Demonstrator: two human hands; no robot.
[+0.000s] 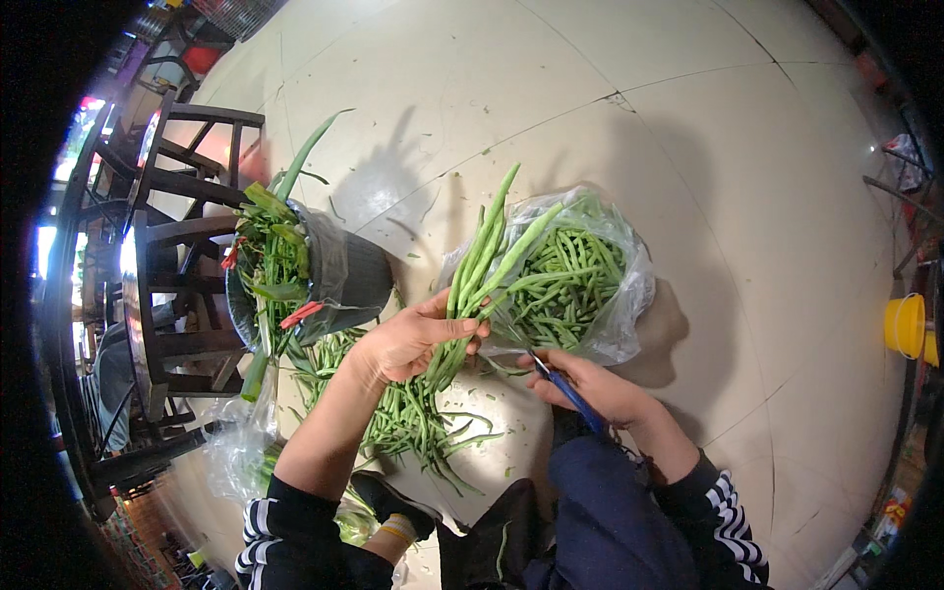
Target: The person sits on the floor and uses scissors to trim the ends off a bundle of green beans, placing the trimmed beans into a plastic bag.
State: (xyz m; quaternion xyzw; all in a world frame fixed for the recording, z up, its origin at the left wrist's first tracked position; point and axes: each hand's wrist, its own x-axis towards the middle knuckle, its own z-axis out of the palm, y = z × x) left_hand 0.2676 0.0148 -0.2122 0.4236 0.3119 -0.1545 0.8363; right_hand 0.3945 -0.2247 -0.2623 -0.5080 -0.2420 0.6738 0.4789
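Along the floor's point(728, 88) left edge we see dark chairs point(192, 231), with a wire basket point(236, 14) at the far left corner and, near it, a red object point(204, 59) too blurred for us to name. Just beside the chairs we have a grey bin point(369, 275), heaped with leaves point(275, 236); red strips point(300, 315) show among them. Nearer us on that side lies a clear bag point(236, 457). At the right edge we spot a yellow bucket point(903, 324) with a thin handle.

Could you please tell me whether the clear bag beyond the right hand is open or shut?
Open: the bag gapes, showing green beans inside.
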